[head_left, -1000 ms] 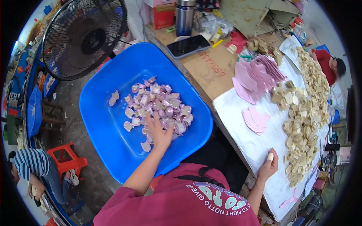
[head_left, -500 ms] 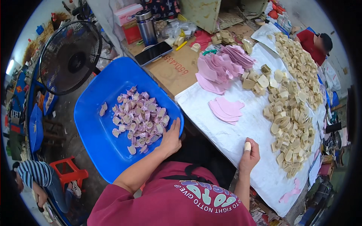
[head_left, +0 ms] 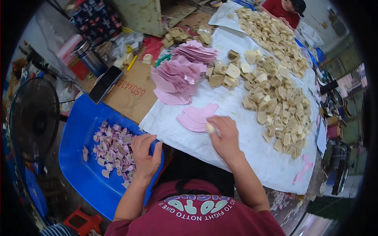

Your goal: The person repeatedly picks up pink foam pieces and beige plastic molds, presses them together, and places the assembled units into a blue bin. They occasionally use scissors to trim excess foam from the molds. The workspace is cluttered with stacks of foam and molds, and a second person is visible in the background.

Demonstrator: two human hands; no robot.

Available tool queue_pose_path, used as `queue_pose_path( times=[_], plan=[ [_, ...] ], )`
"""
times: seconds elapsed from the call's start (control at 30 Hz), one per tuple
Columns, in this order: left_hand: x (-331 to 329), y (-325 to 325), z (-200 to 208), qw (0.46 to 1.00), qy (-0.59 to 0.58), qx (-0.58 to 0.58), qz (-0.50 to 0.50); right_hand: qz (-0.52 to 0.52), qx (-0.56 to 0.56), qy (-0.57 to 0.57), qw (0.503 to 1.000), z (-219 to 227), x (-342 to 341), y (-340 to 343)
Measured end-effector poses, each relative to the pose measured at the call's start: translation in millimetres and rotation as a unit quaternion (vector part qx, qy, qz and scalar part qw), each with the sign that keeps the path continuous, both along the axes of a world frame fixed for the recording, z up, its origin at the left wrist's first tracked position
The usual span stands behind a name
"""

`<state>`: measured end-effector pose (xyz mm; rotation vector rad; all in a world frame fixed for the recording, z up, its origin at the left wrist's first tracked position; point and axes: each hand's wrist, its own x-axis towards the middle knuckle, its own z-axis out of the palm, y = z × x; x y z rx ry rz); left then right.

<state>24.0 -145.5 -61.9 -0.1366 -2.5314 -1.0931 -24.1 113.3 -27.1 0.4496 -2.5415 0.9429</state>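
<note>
My left hand (head_left: 146, 154) is over the right rim of a blue plastic tub (head_left: 76, 165), thumb apart from the fingers, with nothing in it. Inside the tub lies a heap of small pink-wrapped pieces (head_left: 114, 147) with pale faces. Further right, my right hand (head_left: 225, 137) reaches over the white-covered table, its thumb tip in a pale covering. Its fingertips are at the right edge of a small stack of flat pink cut-outs (head_left: 195, 117); whether they touch it I cannot tell. Thumb and fingers stand apart.
Beige moulded pieces (head_left: 281, 106) are heaped on the white sheet (head_left: 244, 169). Behind the small stack lie larger piles of pink cut-outs (head_left: 177, 76). A phone (head_left: 106, 84) and a steel flask (head_left: 89, 57) are at the back left. A fan (head_left: 35, 118) stands beside the tub; another person (head_left: 284, 13) is at the far right.
My right hand has moved left and forward from the table's near edge to the small pink stack. My left hand has lifted off the tub's inner side to its rim. The view has turned right.
</note>
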Motion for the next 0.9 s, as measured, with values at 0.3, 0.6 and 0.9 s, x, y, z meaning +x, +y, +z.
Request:
queue_pose_path(
  times=[0.3, 0.6, 0.9],
  plan=[
    [-15, 58, 20, 0.979, 0.057, -0.02, -0.194, -0.028, 0.07, -0.088, 0.993, -31, -1, -19],
    [-39, 81, -11, 0.97, 0.06, -0.03, -0.234, -0.041, -0.391, -0.249, 0.885, -47, -5, 10],
    [-29, 75, 4, 0.967, 0.129, -0.07, -0.209, -0.11, -0.589, -0.187, 0.779, -28, 27, 68]
  ],
)
